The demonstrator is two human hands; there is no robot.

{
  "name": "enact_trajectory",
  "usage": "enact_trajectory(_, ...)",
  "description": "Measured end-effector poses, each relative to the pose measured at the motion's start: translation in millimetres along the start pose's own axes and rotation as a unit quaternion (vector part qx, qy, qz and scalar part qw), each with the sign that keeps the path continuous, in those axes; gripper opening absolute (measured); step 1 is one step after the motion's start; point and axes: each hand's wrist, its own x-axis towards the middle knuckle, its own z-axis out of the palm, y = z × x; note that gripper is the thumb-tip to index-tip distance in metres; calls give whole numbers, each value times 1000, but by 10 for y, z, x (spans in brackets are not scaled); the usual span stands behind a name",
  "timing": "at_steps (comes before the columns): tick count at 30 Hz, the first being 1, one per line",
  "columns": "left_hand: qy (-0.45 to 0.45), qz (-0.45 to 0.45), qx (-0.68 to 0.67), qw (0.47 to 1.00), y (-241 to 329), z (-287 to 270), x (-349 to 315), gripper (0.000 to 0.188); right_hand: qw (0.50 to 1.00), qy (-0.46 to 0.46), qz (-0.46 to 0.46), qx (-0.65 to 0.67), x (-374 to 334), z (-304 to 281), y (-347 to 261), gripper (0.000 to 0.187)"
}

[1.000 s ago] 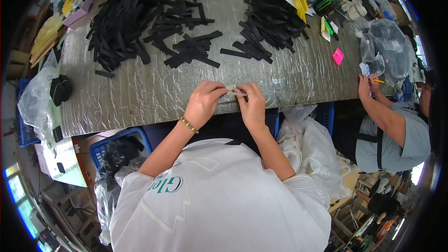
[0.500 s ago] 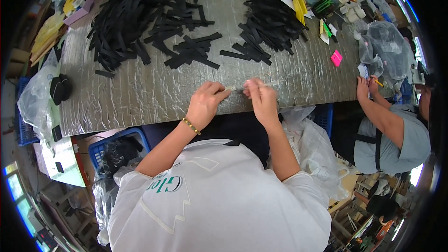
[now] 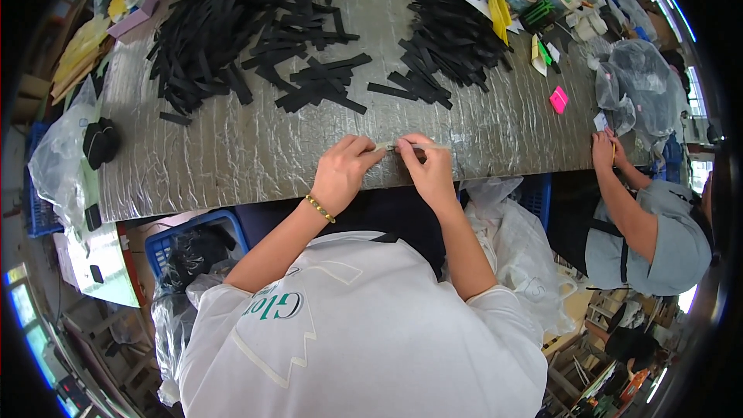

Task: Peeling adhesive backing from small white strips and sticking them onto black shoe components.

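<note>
A thin pale strip (image 3: pixel 390 147) lies low over the near edge of the table, between my two hands. My left hand (image 3: pixel 340 174), with a beaded bracelet at the wrist, pinches its left end, fingers closed. My right hand (image 3: pixel 430 174) is closed close by, thumb and forefinger pinching the strip near its middle. Its right part sticks out past my right fingers. A small dark spot shows between the fingertips, too small to name. Beyond my hands lie a large heap of black strips (image 3: pixel 209 31) and a smaller heap of black strips (image 3: pixel 457 35).
A pink pad (image 3: pixel 558 100) lies right of the heaps. Tape rolls, scissors and papers crowd the far right corner. Another person (image 3: pixel 650 224) works at the right edge beside a clear plastic bag (image 3: pixel 638 81). Below the table's left side stands a blue basket (image 3: pixel 159 251).
My right hand, blurred before, has come slightly left and now pinches the strip closer to my left fingers. My left hand has barely moved. The other person's hands and arms have shifted slightly.
</note>
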Motion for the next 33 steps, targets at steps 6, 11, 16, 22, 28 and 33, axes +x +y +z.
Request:
enact_trajectory(6,-27,-32,-34,999,27,-11,47,33,999,17,-44,-19,27,-32,-4,17)
enact_trajectory(11,-29,-32,-28,999,28,-11,37,26,999,25,-2,-27,-52,1,-47,17)
enact_trajectory(16,-35,-19,-39,998,1,-84,-8,33,992,43,-114,-44,-24,134,72,17)
enact_trajectory(22,-31,-21,-23,999,-9,-81,-21,32,989,34,-141,-35,-69,147,26,17)
enact_trajectory(28,-8,-64,-84,994,-4,24,30,33,1000,-27,1,-14,-58,-94,-212,21)
enact_trajectory(33,-2,-103,-153,983,-47,-43,14,58,997,-78,6,23,-12,55,-215,22)
